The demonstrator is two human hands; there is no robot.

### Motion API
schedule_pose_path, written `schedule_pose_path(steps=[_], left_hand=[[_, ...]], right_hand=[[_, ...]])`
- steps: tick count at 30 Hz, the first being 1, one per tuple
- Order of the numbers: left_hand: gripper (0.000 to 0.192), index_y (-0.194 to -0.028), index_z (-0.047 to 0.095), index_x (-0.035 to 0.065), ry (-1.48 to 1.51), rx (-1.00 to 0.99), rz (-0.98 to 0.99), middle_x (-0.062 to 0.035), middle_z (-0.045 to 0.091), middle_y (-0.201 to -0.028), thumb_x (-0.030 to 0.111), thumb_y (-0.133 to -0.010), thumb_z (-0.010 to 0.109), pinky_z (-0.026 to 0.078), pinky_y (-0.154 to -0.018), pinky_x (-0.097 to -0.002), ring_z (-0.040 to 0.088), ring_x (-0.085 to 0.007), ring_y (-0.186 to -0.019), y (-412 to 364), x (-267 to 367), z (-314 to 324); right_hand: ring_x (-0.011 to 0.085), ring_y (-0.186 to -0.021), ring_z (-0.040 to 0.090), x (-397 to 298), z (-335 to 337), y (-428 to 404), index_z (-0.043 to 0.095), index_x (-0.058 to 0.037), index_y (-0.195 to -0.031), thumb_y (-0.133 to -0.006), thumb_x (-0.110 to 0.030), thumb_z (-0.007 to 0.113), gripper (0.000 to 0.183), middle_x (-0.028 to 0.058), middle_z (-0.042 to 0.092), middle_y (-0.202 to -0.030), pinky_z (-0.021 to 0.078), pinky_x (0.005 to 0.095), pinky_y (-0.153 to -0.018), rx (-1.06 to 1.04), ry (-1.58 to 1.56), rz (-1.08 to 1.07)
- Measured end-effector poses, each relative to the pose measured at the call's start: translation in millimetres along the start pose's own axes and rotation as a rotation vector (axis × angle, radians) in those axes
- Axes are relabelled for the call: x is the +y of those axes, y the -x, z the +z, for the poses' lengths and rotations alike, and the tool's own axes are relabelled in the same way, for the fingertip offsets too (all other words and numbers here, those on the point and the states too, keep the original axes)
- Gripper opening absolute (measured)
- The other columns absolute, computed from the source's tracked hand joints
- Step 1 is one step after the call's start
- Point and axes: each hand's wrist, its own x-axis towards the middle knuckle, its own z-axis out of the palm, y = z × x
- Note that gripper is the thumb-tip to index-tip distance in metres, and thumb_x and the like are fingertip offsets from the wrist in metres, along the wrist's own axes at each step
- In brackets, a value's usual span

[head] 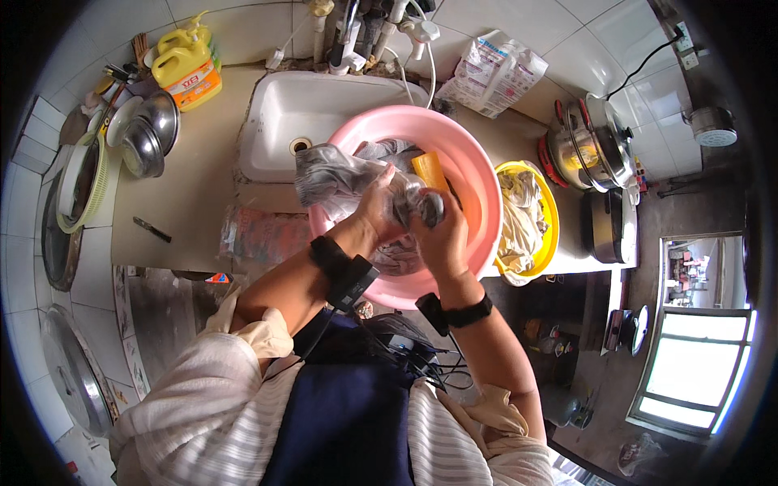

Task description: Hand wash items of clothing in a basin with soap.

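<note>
Above a pink plastic basin [480, 182], both of my hands grip a wet, bunched grey cloth [331, 176]. My left hand [383, 209] closes on its middle, and my right hand [444, 234] holds a twisted, soapy part of it. The cloth's left end spreads over the basin's rim. Inside the basin, a yellow-orange block [429, 170], perhaps laundry soap, stands beyond my right hand, beside more grey fabric [395, 152]. The basin overlaps the right part of a white sink [273, 121]. What lies under my hands is partly hidden.
Right of the basin, a yellow basket [552, 212] holds beige cloth, with steel pots [583, 146] beyond it. A detergent bag [495, 76] leans on the back wall. Yellow detergent jugs [185, 73], metal bowls [143, 146] and a knife [152, 229] are on the left counter.
</note>
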Motion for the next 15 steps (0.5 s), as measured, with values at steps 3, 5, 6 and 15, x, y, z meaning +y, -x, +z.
schedule_pose_path(steps=[3,5,6,15], left_hand=[[0.048,-0.108,0.053,-0.002,-0.139,0.434,0.028,-0.0187,0.06,-0.099,0.04,-0.098,0.032,0.047,-0.09,-0.0445,0.06,-0.0295,-0.091,-3,23,-10],[0.031,-0.106,0.056,-0.0009,-0.814,0.241,0.098,-0.0135,0.061,-0.101,0.022,-0.098,0.037,0.051,-0.081,-0.0343,0.062,-0.0204,-0.085,0,14,-40],[0.027,-0.107,0.056,-0.0005,-0.558,0.216,0.044,-0.0121,0.061,-0.101,0.019,-0.097,0.039,0.051,-0.08,-0.0332,0.062,-0.0194,-0.086,1,5,-48],[0.015,-0.1,0.057,0.0072,-0.63,0.22,0.073,-0.0054,0.062,-0.093,0.017,-0.092,0.05,0.053,-0.076,-0.0323,0.061,-0.0158,-0.083,11,-16,3]], right_hand=[[0.0359,-0.086,0.06,-25,-1,22,0.061,-0.0072,-0.1,-0.066,-0.002,0.067,0.035,0.0182,0.06,-0.09,0.0495,0.0395,-0.076,-0.031,0.242,-0.349],[0.0361,-0.082,0.059,-23,10,24,0.061,-0.0057,-0.095,-0.065,-0.006,0.068,0.031,0.0178,0.058,-0.088,0.0491,0.0415,-0.072,-0.028,0.235,-0.449],[0.0364,-0.078,0.059,-13,13,16,0.06,-0.0048,-0.09,-0.067,-0.008,0.068,0.025,0.0176,0.058,-0.085,0.0487,0.0422,-0.068,0.06,0.298,-0.423],[0.0336,-0.071,0.062,3,18,-21,0.062,-0.0041,-0.082,-0.074,-0.01,0.065,0.011,0.0158,0.061,-0.08,0.0508,0.0387,-0.065,0.155,0.276,-0.432]])
